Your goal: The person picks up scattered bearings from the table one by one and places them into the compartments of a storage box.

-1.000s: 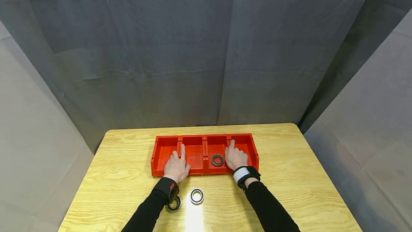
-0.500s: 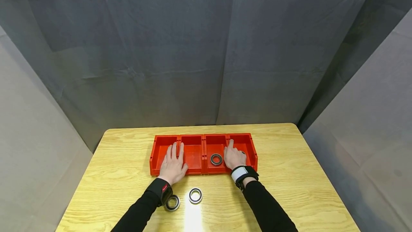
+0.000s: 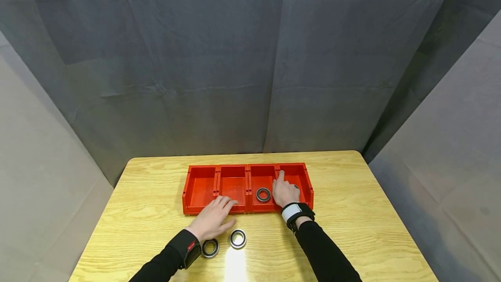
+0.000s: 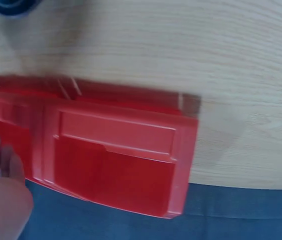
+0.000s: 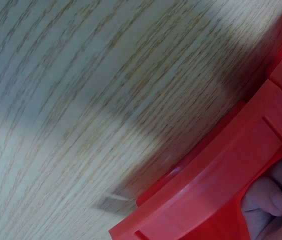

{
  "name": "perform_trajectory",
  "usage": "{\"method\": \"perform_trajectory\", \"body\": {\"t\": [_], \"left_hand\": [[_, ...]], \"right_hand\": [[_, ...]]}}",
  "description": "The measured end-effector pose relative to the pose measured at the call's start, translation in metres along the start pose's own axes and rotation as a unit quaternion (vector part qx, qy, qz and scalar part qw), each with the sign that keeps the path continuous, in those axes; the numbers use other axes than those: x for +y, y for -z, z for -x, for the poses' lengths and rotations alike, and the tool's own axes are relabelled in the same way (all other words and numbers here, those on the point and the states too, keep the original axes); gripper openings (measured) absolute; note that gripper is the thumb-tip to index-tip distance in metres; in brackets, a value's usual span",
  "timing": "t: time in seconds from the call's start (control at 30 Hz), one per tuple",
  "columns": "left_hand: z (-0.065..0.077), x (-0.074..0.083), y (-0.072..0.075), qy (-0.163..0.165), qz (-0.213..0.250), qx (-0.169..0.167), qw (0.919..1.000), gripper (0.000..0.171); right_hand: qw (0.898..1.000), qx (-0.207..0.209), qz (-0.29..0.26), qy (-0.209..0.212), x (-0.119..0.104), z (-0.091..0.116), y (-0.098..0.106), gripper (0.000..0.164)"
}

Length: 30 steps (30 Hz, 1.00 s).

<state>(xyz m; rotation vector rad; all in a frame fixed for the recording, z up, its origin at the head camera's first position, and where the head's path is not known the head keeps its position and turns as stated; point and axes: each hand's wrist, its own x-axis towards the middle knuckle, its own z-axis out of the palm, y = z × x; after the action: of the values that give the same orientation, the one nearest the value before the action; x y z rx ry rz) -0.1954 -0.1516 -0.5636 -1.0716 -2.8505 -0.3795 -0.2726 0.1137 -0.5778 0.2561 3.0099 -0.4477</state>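
In the head view, my left hand (image 3: 212, 217) reaches over the front edge of a red divided bin (image 3: 202, 209), fingers extended and holding nothing. Just below it on the table lie a ball bearing (image 3: 216, 247) with a dark face, near the wrist, and a second bearing (image 3: 232, 239) beside it. My right hand (image 3: 286, 192) grips the divider between the two right compartments, its index finger along the top and other fingers curled in the rightmost one. To the left of that hand, a third bearing (image 3: 258, 194) lies flat in the neighbouring compartment.
A light wooden table (image 3: 352, 212) carries the bin near its middle. Grey cloth (image 3: 195, 55) hangs behind the table, with pale panels (image 3: 462, 142) at both sides. The bin's low front wall (image 5: 201, 185) shows in the right wrist view.
My left hand has let go of the left divider, spread its fingers and drawn back towards the table's front bearings. The right hand and the bearings stay in place.
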Motion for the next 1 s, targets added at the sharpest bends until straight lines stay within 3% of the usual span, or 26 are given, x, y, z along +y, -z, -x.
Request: {"method": "perform_trajectory", "body": {"t": [0.3,0.53,1.0], "left_hand": [[0.006,0.017,-0.008,-0.062,0.011,-0.076,0.9951,0.048],[0.007,0.029,-0.015,-0.102,-0.01,-0.093,0.9904,0.048],[0.006,0.043,-0.009,-0.086,-0.024,-0.16,0.9831,0.043]], "right_hand": [[1.0,0.0,-0.007,0.004,0.002,-0.002,-0.002,0.053],[1.0,0.003,-0.004,0.006,0.003,-0.002,-0.003,0.053],[1.0,0.007,-0.007,0.009,0.003,-0.002,-0.003,0.052]]}}
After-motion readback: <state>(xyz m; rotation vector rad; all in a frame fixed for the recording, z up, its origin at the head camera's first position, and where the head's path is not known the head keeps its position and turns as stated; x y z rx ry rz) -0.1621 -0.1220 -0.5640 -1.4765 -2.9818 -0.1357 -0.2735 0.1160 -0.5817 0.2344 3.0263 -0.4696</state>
